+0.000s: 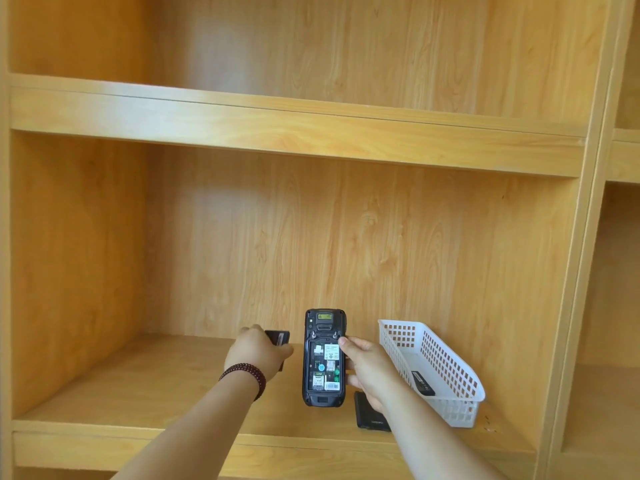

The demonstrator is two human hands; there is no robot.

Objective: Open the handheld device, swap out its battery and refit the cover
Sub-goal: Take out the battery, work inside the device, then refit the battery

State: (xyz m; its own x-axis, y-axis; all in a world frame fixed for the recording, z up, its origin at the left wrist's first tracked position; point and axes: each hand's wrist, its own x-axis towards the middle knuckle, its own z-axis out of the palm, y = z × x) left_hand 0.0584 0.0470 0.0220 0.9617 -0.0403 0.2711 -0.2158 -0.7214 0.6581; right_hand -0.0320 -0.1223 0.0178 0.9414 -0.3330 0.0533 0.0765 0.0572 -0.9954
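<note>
Device [324,358] in R hand [369,370] fingers (back open).

right hand [369,370] grips black handheld device [323,358], back open, upright | left hand [256,351] holds black flat battery [278,337] | white slotted plastic basket [446,375] on wooden shelf [138,386]

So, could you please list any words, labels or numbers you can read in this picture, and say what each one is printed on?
"SAM": small label in the open battery bay of the handheld device, held in the right hand.
Other stickers and the barcode in the bay: too small to read.
Pale brand word on the flat black item on the shelf: too blurred.
Label on the black battery in the white basket: unreadable.
Sticker on the dark piece gripped by the left hand: unreadable.
</note>
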